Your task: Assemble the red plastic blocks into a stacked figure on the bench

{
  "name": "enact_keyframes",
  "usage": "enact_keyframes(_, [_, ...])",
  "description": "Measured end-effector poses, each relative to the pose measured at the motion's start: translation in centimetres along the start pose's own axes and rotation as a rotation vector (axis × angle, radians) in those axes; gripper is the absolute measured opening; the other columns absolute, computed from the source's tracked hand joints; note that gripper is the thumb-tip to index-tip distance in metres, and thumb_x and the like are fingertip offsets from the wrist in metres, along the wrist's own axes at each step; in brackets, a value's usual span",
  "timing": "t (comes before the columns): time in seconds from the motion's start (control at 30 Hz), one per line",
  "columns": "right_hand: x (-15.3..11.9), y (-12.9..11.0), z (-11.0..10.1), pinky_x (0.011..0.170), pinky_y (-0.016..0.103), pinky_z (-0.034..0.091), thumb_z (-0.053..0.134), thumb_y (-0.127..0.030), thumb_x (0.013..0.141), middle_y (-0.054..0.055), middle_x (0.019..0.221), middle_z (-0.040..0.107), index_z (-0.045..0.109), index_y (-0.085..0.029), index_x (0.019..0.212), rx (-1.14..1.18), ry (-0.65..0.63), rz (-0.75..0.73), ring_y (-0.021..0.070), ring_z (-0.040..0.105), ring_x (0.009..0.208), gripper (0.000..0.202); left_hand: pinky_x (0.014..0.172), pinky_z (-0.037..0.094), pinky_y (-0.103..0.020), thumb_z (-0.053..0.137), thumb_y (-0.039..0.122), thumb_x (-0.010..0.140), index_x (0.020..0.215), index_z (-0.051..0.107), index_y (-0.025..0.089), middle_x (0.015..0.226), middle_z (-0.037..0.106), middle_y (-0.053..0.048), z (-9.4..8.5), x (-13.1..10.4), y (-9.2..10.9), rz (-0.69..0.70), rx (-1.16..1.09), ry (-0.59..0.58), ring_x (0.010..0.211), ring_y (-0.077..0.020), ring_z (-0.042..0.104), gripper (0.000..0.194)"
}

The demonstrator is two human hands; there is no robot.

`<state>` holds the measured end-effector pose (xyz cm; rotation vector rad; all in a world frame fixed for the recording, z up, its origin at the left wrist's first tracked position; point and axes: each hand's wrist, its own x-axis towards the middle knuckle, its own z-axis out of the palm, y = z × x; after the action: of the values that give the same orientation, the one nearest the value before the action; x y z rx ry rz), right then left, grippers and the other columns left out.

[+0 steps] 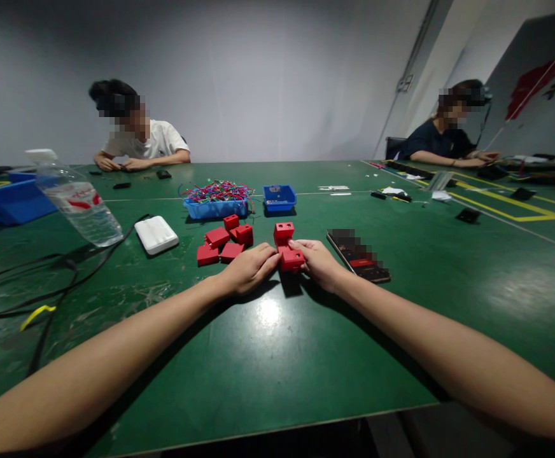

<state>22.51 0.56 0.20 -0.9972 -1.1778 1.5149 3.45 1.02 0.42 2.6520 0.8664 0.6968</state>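
Observation:
Between my hands are small red box-shaped blocks with round holes. My right hand is closed, thumb and fingers pinching the nearest red block from its right side. My left hand is closed too, its fingertips at the left side of that block; part of their grip is hidden. Just behind it, another red block shows two holes on top; whether the two are joined I cannot tell. Left of these, beyond my left hand, lies a loose pile of several red blocks.
Behind the pile stand a blue tray of tangled coloured wires and a small blue bin. A phone lies right of my right hand. Leftward are a white box, a tilted water bottle and a black strap. Two people sit across.

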Motion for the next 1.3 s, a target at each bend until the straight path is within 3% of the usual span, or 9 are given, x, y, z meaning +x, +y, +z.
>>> enact_keyframes(0.23, [-0.2, -0.3, 0.3, 0.043, 0.018, 0.031, 0.081, -0.039, 0.064, -0.005, 0.050, 0.055, 0.063, -0.013, 0.067, 0.052, 0.017, 0.009, 0.0051, 0.043, 0.042, 0.032, 0.078, 0.049, -0.033, 0.025, 0.036, 0.100, 0.097, 0.054, 0.016, 0.093, 0.060, -0.009, -0.1, 0.0, 0.4, -0.021, 0.007, 0.006, 0.083, -0.0195, 0.058, 0.035])
enact_keyframes(0.53, [-0.6, -1.6, 0.5, 0.037, 0.022, 0.037, 0.056, -0.025, 0.085, -0.002, 0.047, 0.057, 0.057, -0.016, 0.068, 0.215, 0.112, 0.187, 0.0105, 0.048, 0.039, 0.019, 0.066, 0.050, -0.035, 0.038, 0.053, 0.094, 0.113, 0.046, 0.015, 0.087, 0.065, -0.008, 0.1, -0.3, 0.6, -0.293, -0.008, 0.164, 0.070, -0.0218, 0.063, 0.044])
enact_keyframes(0.67, [-1.1, -2.2, 0.7, 0.033, 0.022, 0.035, 0.041, -0.026, 0.091, -0.002, 0.042, 0.055, 0.052, -0.018, 0.067, 0.227, 0.038, 0.373, 0.0119, 0.046, 0.033, 0.028, 0.084, 0.053, -0.041, 0.054, 0.051, 0.088, 0.141, 0.026, 0.015, 0.119, 0.061, -0.017, 0.3, -0.4, -0.1, -0.156, -0.082, 0.170, 0.098, -0.0278, 0.066, 0.070])
enact_keyframes(0.77, [-1.4, -2.4, 0.8, 0.029, 0.021, 0.030, 0.032, -0.031, 0.094, 0.000, 0.041, 0.054, 0.050, -0.018, 0.067, 0.217, -0.045, 0.429, 0.0121, 0.044, 0.030, 0.034, 0.098, 0.048, -0.043, 0.063, 0.045, 0.084, 0.146, 0.016, 0.018, 0.134, 0.053, -0.019, 0.6, -0.5, -0.6, -0.048, -0.171, 0.160, 0.117, -0.0296, 0.059, 0.082])
enact_keyframes(0.87, [-1.5, -2.4, 0.8, 0.029, 0.020, 0.029, 0.026, -0.037, 0.096, 0.003, 0.042, 0.054, 0.053, -0.017, 0.070, 0.180, -0.098, 0.466, 0.0127, 0.046, 0.030, 0.042, 0.090, 0.051, -0.039, 0.064, 0.045, 0.083, 0.143, 0.022, 0.018, 0.119, 0.060, -0.014, 0.7, -0.5, -0.9, -0.059, -0.219, 0.188, 0.103, -0.0254, 0.065, 0.078])
enact_keyframes(1.0, [-1.5, -2.4, 0.9, 0.031, 0.020, 0.032, 0.023, -0.050, 0.098, 0.006, 0.049, 0.059, 0.057, -0.014, 0.074, 0.154, -0.098, 0.463, 0.0118, 0.049, 0.033, 0.055, 0.075, 0.053, -0.033, 0.064, 0.055, 0.079, 0.129, 0.036, 0.016, 0.099, 0.062, -0.007, 0.4, -0.5, -0.8, -0.126, -0.172, 0.238, 0.080, -0.0209, 0.064, 0.069])
enact_keyframes(1.13, [-1.2, -2.1, 0.9, 0.034, 0.020, 0.036, 0.019, -0.053, 0.099, 0.005, 0.053, 0.060, 0.062, -0.012, 0.078, 0.180, -0.019, 0.340, 0.0114, 0.052, 0.038, 0.063, 0.071, 0.050, -0.032, 0.055, 0.062, 0.082, 0.118, 0.043, 0.015, 0.090, 0.061, -0.005, 0.2, -0.4, -0.6, -0.170, -0.085, 0.309, 0.074, -0.0204, 0.062, 0.061])
enact_keyframes(1.3, [-0.9, -1.6, 0.8, 0.037, 0.020, 0.039, 0.023, -0.055, 0.099, 0.006, 0.057, 0.063, 0.064, -0.011, 0.080, 0.207, 0.027, 0.290, 0.0116, 0.055, 0.043, 0.064, 0.069, 0.049, -0.029, 0.059, 0.062, 0.079, 0.115, 0.044, 0.015, 0.088, 0.061, -0.004, 0.1, -0.3, -0.2, -0.193, -0.073, 0.331, 0.074, -0.0191, 0.062, 0.061])
